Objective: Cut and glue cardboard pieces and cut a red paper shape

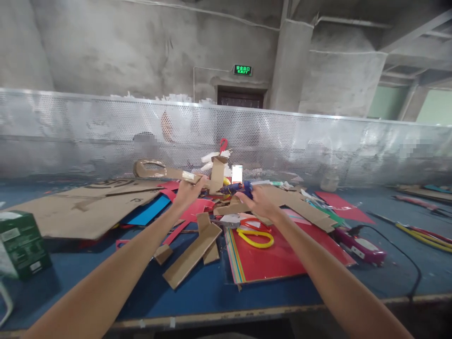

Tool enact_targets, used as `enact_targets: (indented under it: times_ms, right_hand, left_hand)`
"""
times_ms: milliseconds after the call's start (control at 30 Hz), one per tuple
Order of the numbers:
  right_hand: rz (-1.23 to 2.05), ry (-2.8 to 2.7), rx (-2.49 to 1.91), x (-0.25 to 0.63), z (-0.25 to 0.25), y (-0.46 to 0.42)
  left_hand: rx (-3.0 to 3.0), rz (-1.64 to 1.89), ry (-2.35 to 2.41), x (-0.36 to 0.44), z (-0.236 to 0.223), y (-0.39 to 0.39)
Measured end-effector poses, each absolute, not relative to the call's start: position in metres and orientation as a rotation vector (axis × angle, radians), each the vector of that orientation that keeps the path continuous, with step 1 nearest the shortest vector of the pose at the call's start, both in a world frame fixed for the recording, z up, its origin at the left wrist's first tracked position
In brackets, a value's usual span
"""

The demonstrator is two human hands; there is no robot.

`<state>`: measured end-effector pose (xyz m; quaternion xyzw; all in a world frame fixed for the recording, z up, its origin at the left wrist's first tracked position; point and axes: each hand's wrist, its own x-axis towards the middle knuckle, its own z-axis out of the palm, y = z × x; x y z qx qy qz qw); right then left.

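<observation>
- kinda flat, greyish light overall, soft shadows on the worktop
- streaky glare all over the perforated metal panel, plus a couple pixelated patches
- small screen totally blown out, exit sign glowing green
- left hand and right hand a bit soft
- wide-angle stretch toward the edges

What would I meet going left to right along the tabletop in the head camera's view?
Green box, blue sheet, left hand, blue handheld tool, magenta device, long yellow handle.
</observation>
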<state>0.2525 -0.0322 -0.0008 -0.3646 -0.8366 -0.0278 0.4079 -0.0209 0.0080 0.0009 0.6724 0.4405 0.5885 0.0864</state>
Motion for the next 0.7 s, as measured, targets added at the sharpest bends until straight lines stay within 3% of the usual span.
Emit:
enact_targets:
  times_ms: [700]
  right_hand:
    - [-0.149,-2.179,-0.984,0.250,-0.007,-0.028]
  left_hand:
    - [2.007,1.736,1.295,-0.022,-0.005,0.013]
